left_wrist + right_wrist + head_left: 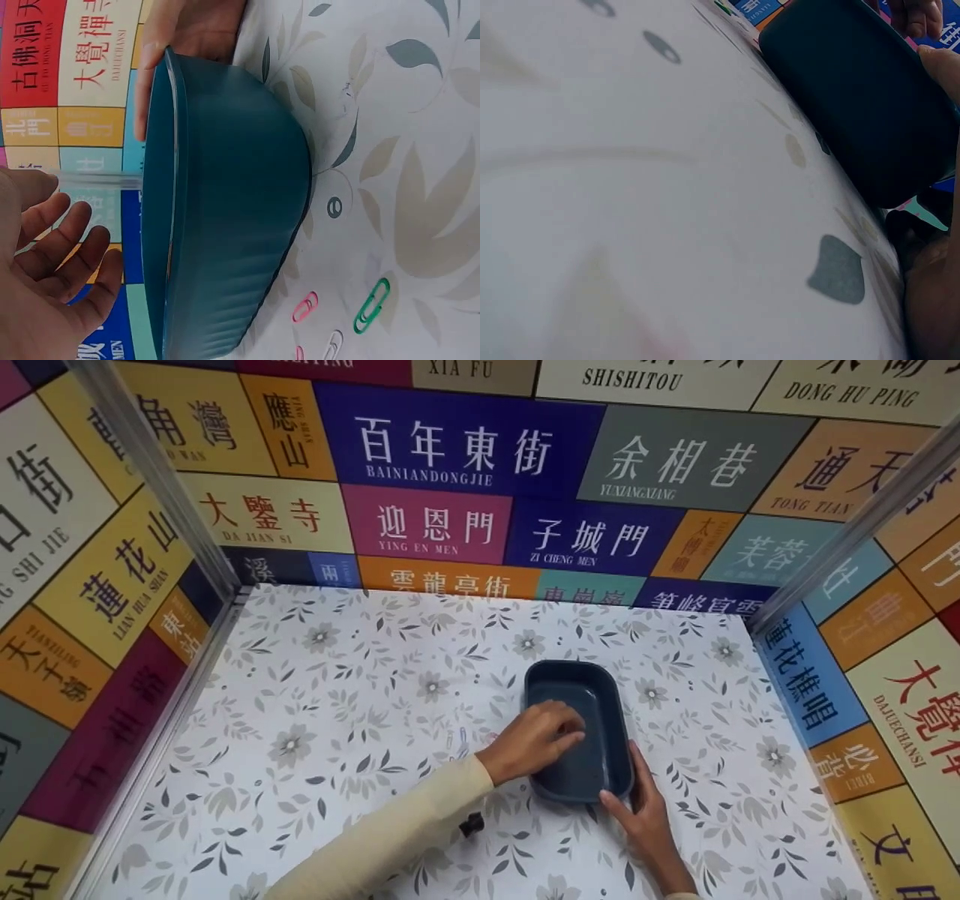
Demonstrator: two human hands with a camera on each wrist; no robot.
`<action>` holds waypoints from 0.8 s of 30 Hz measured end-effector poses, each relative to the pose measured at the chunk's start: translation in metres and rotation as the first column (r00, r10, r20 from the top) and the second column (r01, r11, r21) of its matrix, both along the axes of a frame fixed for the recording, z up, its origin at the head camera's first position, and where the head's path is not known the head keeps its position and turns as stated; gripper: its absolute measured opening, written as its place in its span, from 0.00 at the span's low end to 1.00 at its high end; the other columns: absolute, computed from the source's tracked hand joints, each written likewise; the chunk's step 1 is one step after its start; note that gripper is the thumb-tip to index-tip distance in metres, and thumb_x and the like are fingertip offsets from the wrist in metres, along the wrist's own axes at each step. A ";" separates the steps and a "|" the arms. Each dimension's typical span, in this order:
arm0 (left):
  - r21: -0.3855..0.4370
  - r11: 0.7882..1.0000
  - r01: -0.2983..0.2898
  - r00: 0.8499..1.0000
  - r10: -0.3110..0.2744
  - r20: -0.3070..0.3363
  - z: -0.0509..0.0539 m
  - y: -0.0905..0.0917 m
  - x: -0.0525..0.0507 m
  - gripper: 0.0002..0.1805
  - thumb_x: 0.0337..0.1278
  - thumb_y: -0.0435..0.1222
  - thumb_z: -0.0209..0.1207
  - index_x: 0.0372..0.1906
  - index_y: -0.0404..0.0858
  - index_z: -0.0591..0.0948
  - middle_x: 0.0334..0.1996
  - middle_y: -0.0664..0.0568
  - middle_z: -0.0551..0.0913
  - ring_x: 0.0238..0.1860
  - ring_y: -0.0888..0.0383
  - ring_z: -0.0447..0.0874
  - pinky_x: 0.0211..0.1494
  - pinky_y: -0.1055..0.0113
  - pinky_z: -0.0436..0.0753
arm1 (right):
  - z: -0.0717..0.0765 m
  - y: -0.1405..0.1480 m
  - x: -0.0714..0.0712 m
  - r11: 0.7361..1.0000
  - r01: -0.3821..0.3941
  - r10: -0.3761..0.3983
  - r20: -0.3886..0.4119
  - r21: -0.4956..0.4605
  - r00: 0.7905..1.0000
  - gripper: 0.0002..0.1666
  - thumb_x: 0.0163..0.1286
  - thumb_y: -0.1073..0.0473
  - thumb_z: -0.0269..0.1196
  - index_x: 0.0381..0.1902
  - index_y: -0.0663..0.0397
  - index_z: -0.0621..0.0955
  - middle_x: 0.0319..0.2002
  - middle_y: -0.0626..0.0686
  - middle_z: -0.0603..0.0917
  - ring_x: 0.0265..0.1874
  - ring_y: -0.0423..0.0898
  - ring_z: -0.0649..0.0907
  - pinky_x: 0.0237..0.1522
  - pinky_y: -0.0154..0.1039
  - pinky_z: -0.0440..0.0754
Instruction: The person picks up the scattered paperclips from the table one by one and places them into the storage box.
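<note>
Box (601,739) in right grip (643,812), left grip (534,737) seemingly loose, paperclips (373,305) clearest from left wrist

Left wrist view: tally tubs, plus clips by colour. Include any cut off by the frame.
Tub: 1
Pink clips: 2 (one cut off by the bottom edge)
Green clip: 1
White clip: 1
Total: 5

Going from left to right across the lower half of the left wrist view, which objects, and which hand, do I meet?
Left hand → dark teal container → upper pink paper clip → white paper clip → green paper clip.
</note>
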State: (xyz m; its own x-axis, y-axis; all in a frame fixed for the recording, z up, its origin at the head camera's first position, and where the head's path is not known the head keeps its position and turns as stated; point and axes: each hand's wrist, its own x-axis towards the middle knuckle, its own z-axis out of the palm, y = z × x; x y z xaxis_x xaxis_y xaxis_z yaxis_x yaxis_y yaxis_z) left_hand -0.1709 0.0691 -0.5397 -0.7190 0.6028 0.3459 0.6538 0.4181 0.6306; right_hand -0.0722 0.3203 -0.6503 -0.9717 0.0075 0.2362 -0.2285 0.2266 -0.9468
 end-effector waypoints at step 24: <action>0.285 0.949 -0.137 0.988 0.110 0.107 -0.025 -0.055 0.013 0.06 0.79 0.33 0.66 0.51 0.36 0.89 0.44 0.47 0.89 0.45 0.56 0.87 0.50 0.51 0.90 | -0.001 0.000 0.000 1.000 -0.004 0.004 -0.017 -0.005 1.000 0.55 0.72 0.77 0.69 0.89 0.63 0.55 0.86 0.73 0.53 0.81 0.26 0.61 0.77 0.23 0.59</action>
